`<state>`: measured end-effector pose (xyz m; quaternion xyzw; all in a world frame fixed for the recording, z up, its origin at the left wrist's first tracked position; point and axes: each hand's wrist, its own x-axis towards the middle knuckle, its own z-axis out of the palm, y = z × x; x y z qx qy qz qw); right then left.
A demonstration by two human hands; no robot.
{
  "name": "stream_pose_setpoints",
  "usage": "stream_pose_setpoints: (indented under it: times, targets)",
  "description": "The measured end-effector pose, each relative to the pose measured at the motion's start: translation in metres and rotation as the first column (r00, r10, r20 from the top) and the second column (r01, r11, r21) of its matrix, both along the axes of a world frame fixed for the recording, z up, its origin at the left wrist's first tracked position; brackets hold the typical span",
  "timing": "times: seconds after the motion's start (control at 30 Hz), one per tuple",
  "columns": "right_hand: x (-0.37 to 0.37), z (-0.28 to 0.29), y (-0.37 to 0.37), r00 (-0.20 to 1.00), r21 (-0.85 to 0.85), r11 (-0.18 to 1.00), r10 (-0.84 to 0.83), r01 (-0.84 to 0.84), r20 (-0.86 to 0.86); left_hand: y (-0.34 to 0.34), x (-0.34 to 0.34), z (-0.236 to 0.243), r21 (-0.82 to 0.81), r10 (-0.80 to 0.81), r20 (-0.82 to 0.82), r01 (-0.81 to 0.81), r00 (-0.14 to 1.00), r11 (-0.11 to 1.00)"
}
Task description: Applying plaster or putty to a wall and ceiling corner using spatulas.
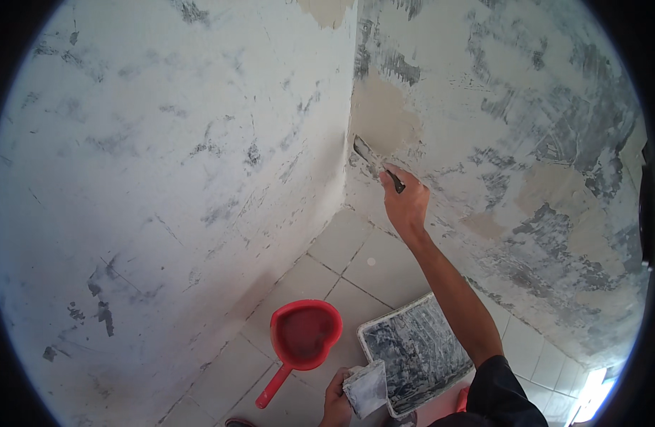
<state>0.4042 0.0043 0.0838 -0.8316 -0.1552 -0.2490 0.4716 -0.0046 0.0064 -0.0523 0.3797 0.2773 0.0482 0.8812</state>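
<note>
Two putty knives are in use. The narrow one point(370, 158) is held in the grip of the right hand point(407, 203), which is closed around its dark handle; the blade is pressed into the corner where the two walls meet, at the edge of a tan patch of filler on the right wall point(526, 142). Most of the handle is hidden inside the fist. The broad putty knife point(366, 388) is held by the left hand point(336, 404) near the lower edge of the view, its grey-smeared blade lying over the near left corner of a rectangular mixing tray point(413, 349). The left hand is partly cut off by the picture's edge, so its fingers can hardly be made out, though its grip is closed on the knife. The tray, coated with grey compound, lies on the tiled floor point(356, 256) close to the right wall, and its near end is covered by the dark sleeve. A red scoop point(302, 338) with a handle lies on the floor just left of the tray. The left wall point(164, 178) is whitish with grey scrapes.
</note>
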Motion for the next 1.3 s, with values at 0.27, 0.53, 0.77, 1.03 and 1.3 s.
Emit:
stream_pose_setpoints:
  times: [0.27, 0.53, 0.77, 1.03, 1.3]
  targets:
    - [0.002, 0.003, -0.010, 0.996, -0.019, 1.000, -0.026, 0.025, -0.083, 0.002, 0.008, 0.022, 0.041, -0.049, 0.024, 0.048, 0.998, 0.998]
    - [0.008, 0.028, 0.009, 0.982, -0.052, 0.998, 0.030, -0.040, -0.188, -0.010, 0.005, 0.015, 0.015, -0.050, 0.051, 0.050, 0.997, 0.999]
    - [0.004, 0.010, -0.005, 1.000, -0.039, 0.999, -0.017, 0.017, 0.010, -0.012, 0.003, 0.037, 0.049, -0.011, 0.000, 0.011, 1.000, 0.999]
    - [0.015, 0.004, -0.001, 0.998, -0.026, 0.999, -0.030, 0.032, 0.059, -0.016, -0.007, 0.012, 0.192, -0.064, 0.003, 0.063, 0.998, 0.979]
    - [0.010, 0.001, -0.010, 0.999, -0.002, 0.999, -0.044, 0.044, -0.005, -0.005, 0.004, 0.052, -0.037, -0.091, -0.086, 0.088, 0.992, 0.995]
